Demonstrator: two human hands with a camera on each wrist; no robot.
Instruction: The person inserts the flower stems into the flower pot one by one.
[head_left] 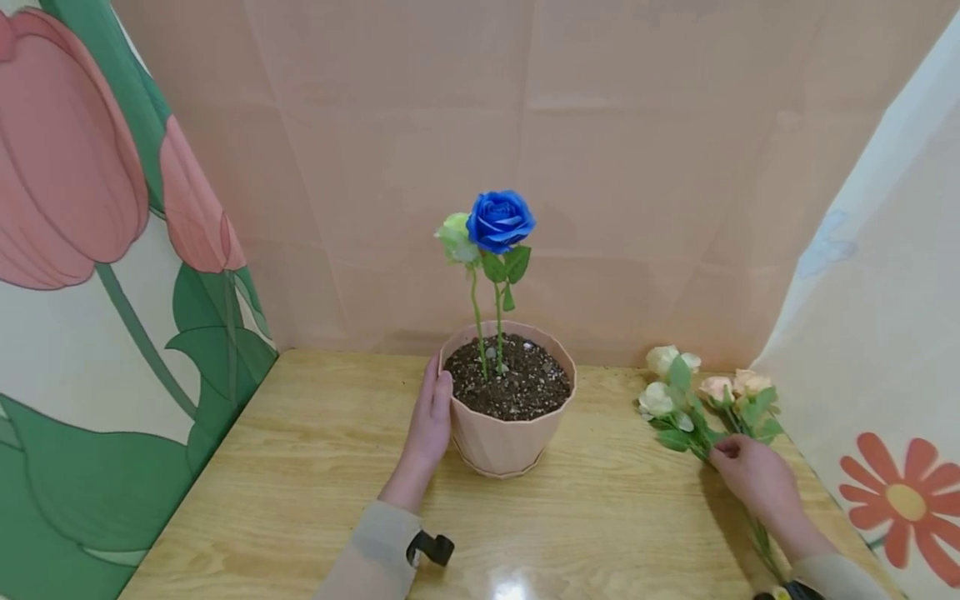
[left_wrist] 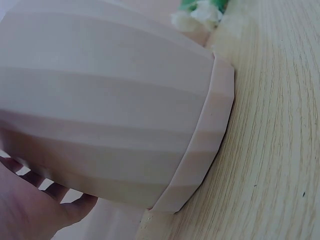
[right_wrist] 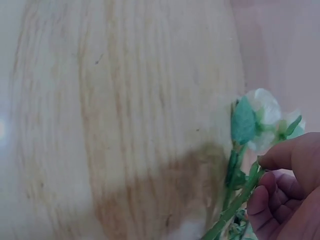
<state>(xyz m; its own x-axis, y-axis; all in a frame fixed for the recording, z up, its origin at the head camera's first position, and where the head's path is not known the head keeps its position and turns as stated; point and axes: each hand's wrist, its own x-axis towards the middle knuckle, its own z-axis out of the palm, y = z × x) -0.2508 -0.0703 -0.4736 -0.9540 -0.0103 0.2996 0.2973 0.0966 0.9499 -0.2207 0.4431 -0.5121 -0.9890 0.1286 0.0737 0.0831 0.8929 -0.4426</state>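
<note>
In the head view, a pink faceted flowerpot point(head_left: 504, 446) stands upright at the middle of the wood-grain counter point(head_left: 315, 467), filled with dark, crumbly soil point(head_left: 525, 392). Two slim stems rise from it: a blue rose point(head_left: 501, 222) with layered petals, and a pale green rose point(head_left: 456, 240) just left of it. The left hand point(head_left: 429, 421) lies along the pot's left wall, fingers fairly straight. At the far right, white roses point(head_left: 657, 401) and peach roses point(head_left: 717, 389) lie on the counter, where the right hand point(head_left: 756, 479) reaches in. A creased pink cloth point(head_left: 405, 167) hangs behind.

In the left wrist view, the pot's smooth, flat-sided wall meets an angular saucer on the grained counter; the fingers touch the wall.

In the right wrist view, thumb and forefinger pinch a green stem point(right_wrist: 232, 215) beside white petals and leaves.
</note>
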